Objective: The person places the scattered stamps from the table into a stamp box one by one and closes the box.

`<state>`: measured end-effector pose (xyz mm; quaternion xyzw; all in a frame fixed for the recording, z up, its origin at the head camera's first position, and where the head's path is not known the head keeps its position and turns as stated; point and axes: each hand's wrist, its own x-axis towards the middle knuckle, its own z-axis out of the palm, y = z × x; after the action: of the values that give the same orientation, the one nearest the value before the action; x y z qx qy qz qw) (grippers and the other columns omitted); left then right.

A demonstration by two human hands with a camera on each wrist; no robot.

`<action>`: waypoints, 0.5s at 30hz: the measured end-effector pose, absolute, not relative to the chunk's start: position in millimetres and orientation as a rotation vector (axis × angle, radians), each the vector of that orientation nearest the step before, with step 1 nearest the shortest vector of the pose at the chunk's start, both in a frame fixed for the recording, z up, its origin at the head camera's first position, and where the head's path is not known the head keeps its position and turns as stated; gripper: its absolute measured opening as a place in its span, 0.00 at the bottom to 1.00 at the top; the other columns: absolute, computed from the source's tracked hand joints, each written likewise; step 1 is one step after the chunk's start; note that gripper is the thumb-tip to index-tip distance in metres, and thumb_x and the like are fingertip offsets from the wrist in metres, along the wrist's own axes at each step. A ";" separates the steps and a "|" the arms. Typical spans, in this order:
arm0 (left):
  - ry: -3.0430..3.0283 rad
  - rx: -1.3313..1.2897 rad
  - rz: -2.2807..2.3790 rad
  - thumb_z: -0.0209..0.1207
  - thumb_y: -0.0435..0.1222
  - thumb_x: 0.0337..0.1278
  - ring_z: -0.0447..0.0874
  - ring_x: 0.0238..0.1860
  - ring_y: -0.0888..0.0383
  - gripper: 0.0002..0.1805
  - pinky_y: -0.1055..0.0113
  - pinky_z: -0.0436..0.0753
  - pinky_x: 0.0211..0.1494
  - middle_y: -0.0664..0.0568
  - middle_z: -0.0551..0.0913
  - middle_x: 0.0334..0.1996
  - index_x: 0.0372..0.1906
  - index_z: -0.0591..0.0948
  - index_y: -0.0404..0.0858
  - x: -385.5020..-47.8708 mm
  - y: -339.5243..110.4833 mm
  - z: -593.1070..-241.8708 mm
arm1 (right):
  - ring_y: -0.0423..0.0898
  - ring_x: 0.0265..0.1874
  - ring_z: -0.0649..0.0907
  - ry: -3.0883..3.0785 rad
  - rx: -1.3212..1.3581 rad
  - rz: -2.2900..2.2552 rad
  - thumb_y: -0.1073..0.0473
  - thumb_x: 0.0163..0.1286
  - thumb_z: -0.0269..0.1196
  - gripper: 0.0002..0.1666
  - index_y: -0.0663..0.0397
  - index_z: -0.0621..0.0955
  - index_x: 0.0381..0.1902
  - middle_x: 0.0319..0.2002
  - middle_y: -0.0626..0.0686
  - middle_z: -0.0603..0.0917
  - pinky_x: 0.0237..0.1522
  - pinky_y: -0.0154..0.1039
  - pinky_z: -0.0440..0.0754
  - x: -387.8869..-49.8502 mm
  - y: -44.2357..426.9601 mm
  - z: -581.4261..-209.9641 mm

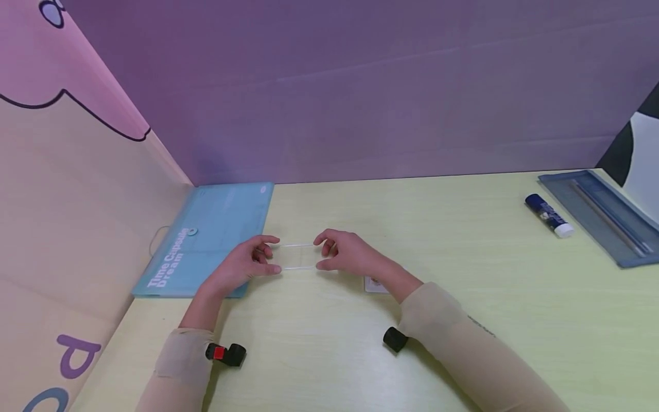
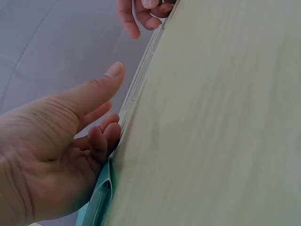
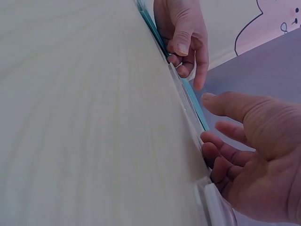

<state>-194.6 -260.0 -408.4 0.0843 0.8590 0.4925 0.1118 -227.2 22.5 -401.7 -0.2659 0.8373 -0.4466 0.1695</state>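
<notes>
A thin, clear rectangular plastic piece (image 1: 298, 268) lies flat on the table between the two hands; its exact kind is unclear. At its left end is the left hand (image 1: 250, 257), thumb and index finger extended, the other fingers loosely bent. The right hand (image 1: 347, 252) mirrors it at the other end. In the left wrist view the left thumb (image 2: 106, 84) stands up off the clear plastic (image 2: 141, 77). Likewise the right thumb (image 3: 225, 104) is raised in the right wrist view. Neither hand shows a grip. A small white-edged item (image 1: 374, 285) is partly hidden under the right forearm.
Left of the hands lies a light blue folder (image 1: 221, 209) with a button, its edge beneath the left hand. A dark blue glue stick (image 1: 548, 214) with a white end and a blue-grey pouch (image 1: 592, 229) lie far right. Fabric panels (image 1: 360, 103) border the table.
</notes>
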 end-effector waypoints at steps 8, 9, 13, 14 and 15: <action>2.541 0.237 1.408 0.74 0.34 0.54 0.69 0.42 0.50 0.34 0.64 0.73 0.43 0.46 0.72 0.44 0.67 0.75 0.39 -196.7 -259.0 -411.3 | 0.45 0.33 0.77 2.451 -0.705 -1.150 0.59 0.61 0.75 0.34 0.57 0.75 0.63 0.39 0.52 0.79 0.42 0.38 0.75 -228.3 13.1 -401.7; 2.540 0.234 1.406 0.74 0.34 0.54 0.69 0.42 0.50 0.34 0.64 0.72 0.42 0.46 0.72 0.44 0.67 0.75 0.39 -196.7 -258.5 -411.4 | 0.44 0.32 0.76 2.461 -0.705 -1.131 0.59 0.61 0.75 0.35 0.57 0.74 0.64 0.38 0.51 0.78 0.42 0.38 0.75 -228.4 11.9 -401.9; 2.541 0.230 1.393 0.74 0.34 0.54 0.69 0.42 0.50 0.34 0.64 0.72 0.42 0.46 0.72 0.44 0.67 0.75 0.37 -196.5 -257.3 -411.8 | 0.44 0.31 0.75 2.491 -0.692 -1.070 0.58 0.61 0.76 0.38 0.57 0.73 0.67 0.36 0.50 0.77 0.41 0.38 0.73 -229.1 7.5 -402.9; 2.542 0.230 1.389 0.74 0.34 0.54 0.68 0.42 0.51 0.34 0.64 0.72 0.42 0.46 0.72 0.44 0.67 0.75 0.37 -196.4 -257.3 -411.7 | 0.44 0.31 0.74 2.496 -0.694 -1.059 0.58 0.61 0.76 0.39 0.57 0.73 0.67 0.36 0.50 0.77 0.41 0.38 0.73 -229.2 6.6 -403.0; 2.543 0.233 1.385 0.74 0.33 0.54 0.68 0.42 0.50 0.34 0.64 0.71 0.42 0.46 0.71 0.44 0.67 0.75 0.36 -196.2 -257.3 -411.3 | 0.44 0.31 0.74 2.500 -0.696 -1.051 0.58 0.61 0.76 0.39 0.58 0.73 0.67 0.35 0.50 0.77 0.40 0.38 0.73 -229.4 5.7 -403.0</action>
<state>-196.2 -257.3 -411.3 0.0797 0.8693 0.4733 0.1182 -229.4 5.7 -403.0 -0.2451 0.8798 -0.3699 0.1701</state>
